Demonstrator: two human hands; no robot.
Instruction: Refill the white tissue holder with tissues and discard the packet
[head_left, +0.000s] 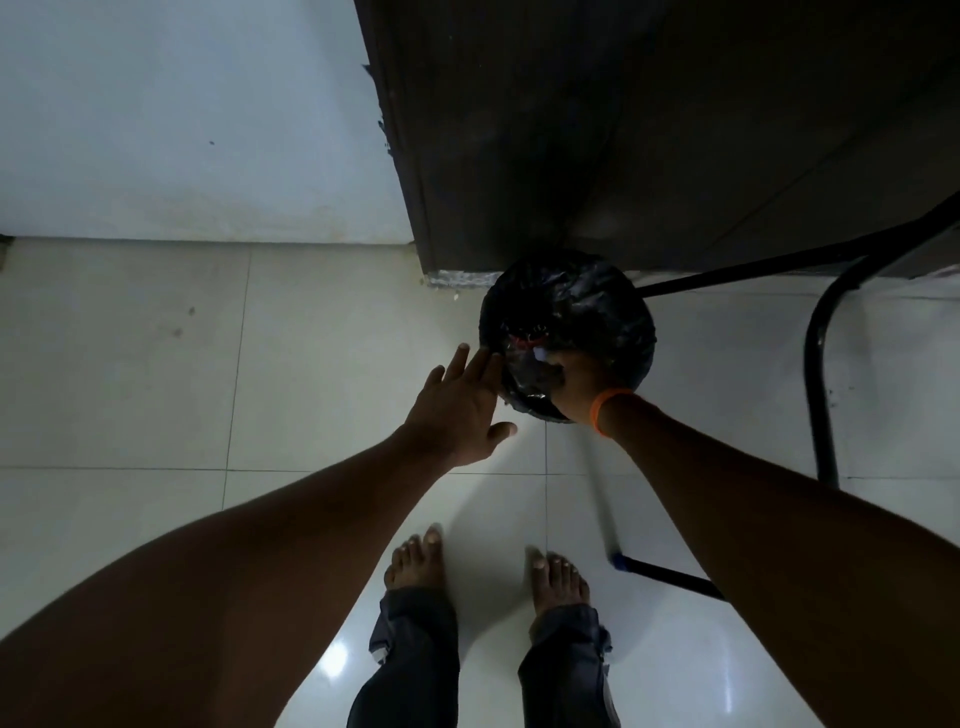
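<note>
A round bin (597, 306) lined with a black bag stands on the floor against a dark cabinet. My right hand (574, 382), with an orange band on its wrist, reaches over the bin's near rim into the opening. A clear packet (524, 345) with red print and a white patch lies just under its fingers; I cannot tell whether the fingers still hold it. My left hand (460, 410) is flat with straight fingers, its fingertips at the bin's left rim. The white tissue holder is out of view.
The dark cabinet (649, 130) rises behind the bin. A black metal chair frame (815, 364) stands to the right, one leg (670, 574) near my right foot. My bare feet (415, 561) stand on pale floor tiles (130, 364). A white wall (182, 114) is at the left.
</note>
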